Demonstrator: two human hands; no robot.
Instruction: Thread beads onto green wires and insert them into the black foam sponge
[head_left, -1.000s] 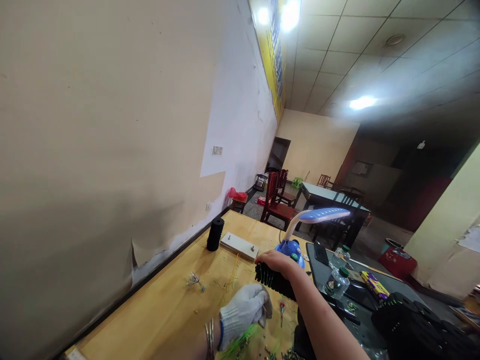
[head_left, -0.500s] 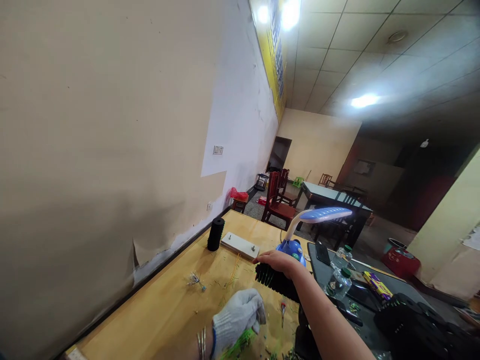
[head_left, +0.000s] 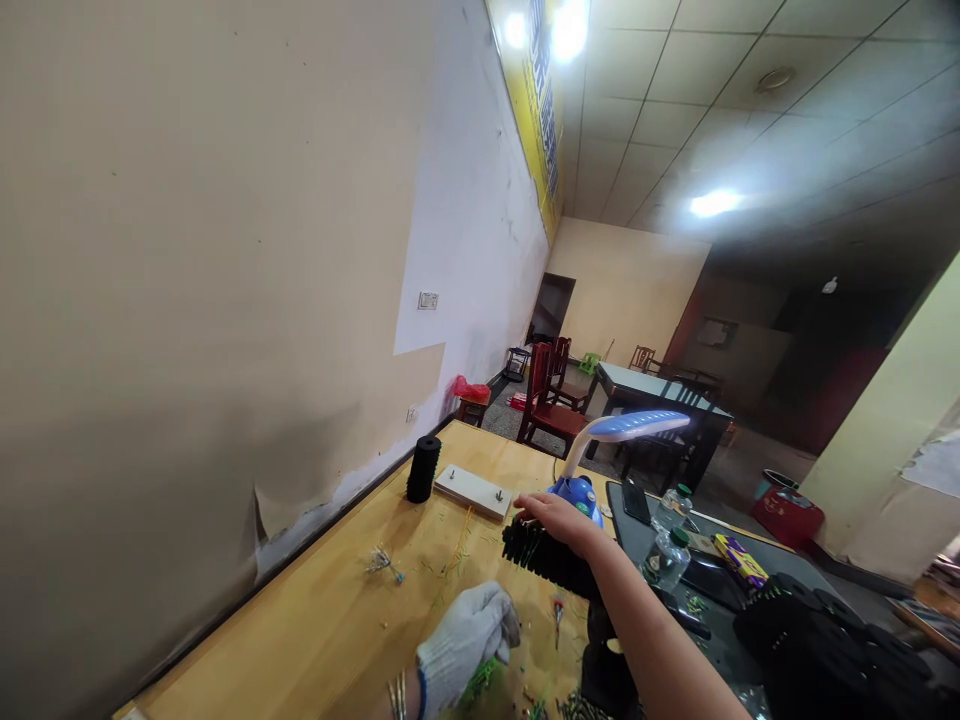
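My right hand, bare, lies over the top of a black ribbed cylinder, gripping it with the fingers bent over its far side. Small green bits show along the cylinder's left end. A black stand is below it. Lower left of the cylinder is my left hand in a white knitted glove, its fingers curled together; whatever they pinch is hidden. Green strands lie beneath the glove. A small tool with a red end rests on the table between glove and stand.
Another black cylinder stands upright near the wall, beside a white board with two bolts. A bundle of thin strands lies on the wooden table. To the right are a blue desk lamp, plastic bottles and more black parts.
The whole view has shifted slightly to the left. My right hand stays on the cylinder, and the gloved left hand keeps nearly the same place and curled shape.
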